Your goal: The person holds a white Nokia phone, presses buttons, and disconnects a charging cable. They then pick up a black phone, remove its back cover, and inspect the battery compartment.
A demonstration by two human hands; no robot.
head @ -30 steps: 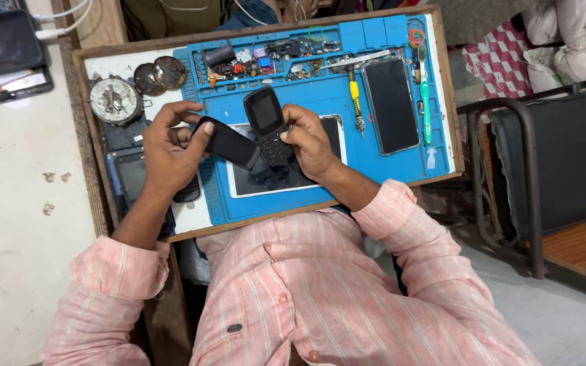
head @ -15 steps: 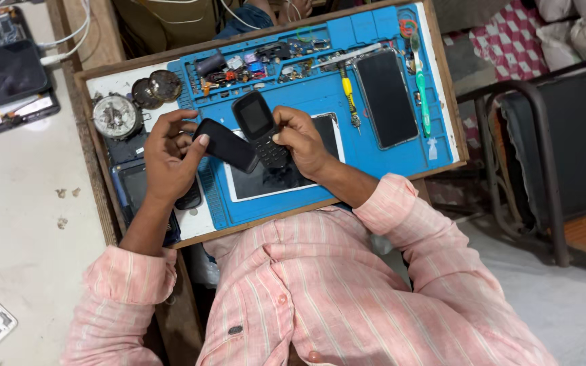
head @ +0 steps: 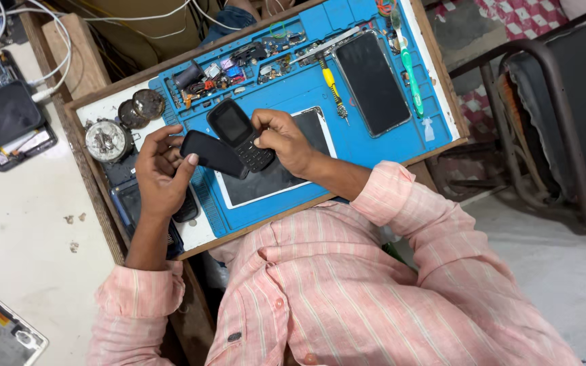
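My right hand (head: 283, 140) grips a small black keypad phone (head: 237, 131) by its lower end, screen facing up, over the blue work mat (head: 381, 146). My left hand (head: 161, 173) holds a black back cover (head: 213, 154) between thumb and fingers, right beside the phone and touching its left side. Both sit above a white-framed tablet (head: 272, 179) lying on the mat.
A black smartphone (head: 372, 83), a yellow screwdriver (head: 334, 91) and a green tool (head: 412, 85) lie on the mat's far right. Small parts fill the mat's top trays (head: 239, 64). Round metal pieces (head: 106, 140) lie at left. A metal chair frame (head: 544, 122) stands to the right.
Both hands keep their hold on the phone and the cover, which stay side by side. The view has shifted and now looks closer at the tray.
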